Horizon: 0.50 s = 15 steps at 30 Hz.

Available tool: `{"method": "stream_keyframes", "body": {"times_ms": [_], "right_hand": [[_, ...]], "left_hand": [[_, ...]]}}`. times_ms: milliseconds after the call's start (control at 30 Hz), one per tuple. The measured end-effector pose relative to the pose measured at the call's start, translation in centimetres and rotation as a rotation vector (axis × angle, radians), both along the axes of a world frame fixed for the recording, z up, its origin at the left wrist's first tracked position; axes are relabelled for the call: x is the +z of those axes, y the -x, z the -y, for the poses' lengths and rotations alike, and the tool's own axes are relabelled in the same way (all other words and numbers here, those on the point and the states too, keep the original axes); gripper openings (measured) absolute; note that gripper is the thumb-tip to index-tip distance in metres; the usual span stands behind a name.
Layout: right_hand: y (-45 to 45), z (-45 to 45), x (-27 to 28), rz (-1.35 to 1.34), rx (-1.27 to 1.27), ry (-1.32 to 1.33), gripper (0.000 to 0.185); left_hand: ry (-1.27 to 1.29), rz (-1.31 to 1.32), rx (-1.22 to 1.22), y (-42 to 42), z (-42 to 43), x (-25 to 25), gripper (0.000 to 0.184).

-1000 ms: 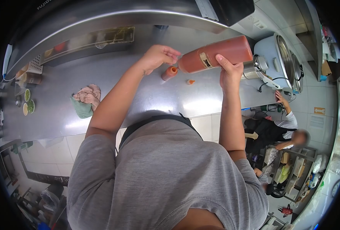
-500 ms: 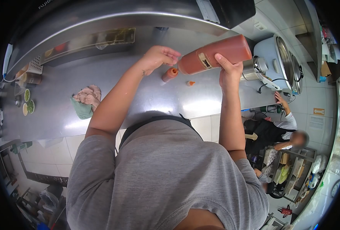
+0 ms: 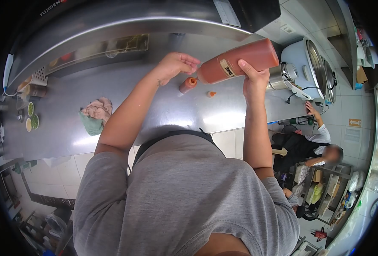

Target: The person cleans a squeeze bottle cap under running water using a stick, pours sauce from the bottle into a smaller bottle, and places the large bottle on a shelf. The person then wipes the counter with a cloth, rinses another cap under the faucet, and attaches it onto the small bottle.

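Note:
My right hand (image 3: 256,79) is wrapped around a large sauce bottle (image 3: 244,59) full of red-orange sauce, with a pale label on its side. The bottle lies tilted, its mouth end down to the left at the top of a small uncapped squeeze bottle (image 3: 187,85), which holds a similar orange-red sauce. My left hand (image 3: 177,66) hovers beside the large bottle's mouth end, fingers loosely extended and holding nothing that I can see. On the steel counter (image 3: 163,111) to the right of the small bottle sits a white nozzle cap (image 3: 211,94) with an orange tip.
A pink and green cloth (image 3: 96,114) lies left on the counter. Small containers of chopped greens (image 3: 34,121) stand at the far left. A rice cooker (image 3: 297,57) and a steel pot (image 3: 277,80) are at the right. Another person (image 3: 302,145) is beyond the counter's right end.
Both hands and the large bottle hold nearly the same pose. The view has shifted very slightly; nothing was taken up or let go.

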State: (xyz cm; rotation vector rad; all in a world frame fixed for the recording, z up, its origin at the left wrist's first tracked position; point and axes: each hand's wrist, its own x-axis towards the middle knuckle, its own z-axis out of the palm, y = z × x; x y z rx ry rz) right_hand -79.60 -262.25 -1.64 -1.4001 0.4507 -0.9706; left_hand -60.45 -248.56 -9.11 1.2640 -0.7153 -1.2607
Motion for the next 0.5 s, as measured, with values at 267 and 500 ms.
{"method": "stream_keyframes", "body": {"times_ms": [267, 500], "right_hand": [[0.0, 0.11, -0.15, -0.002, -0.01, -0.014, 0.047], [-0.16, 0.22, -0.27, 0.003, -0.008, -0.007, 0.047]], "left_hand": [[0.002, 0.01, 0.001, 0.03, 0.06, 0.0, 0.033], [-0.006, 0.016, 0.0, -0.08, -0.03, 0.04, 0.033]]}}
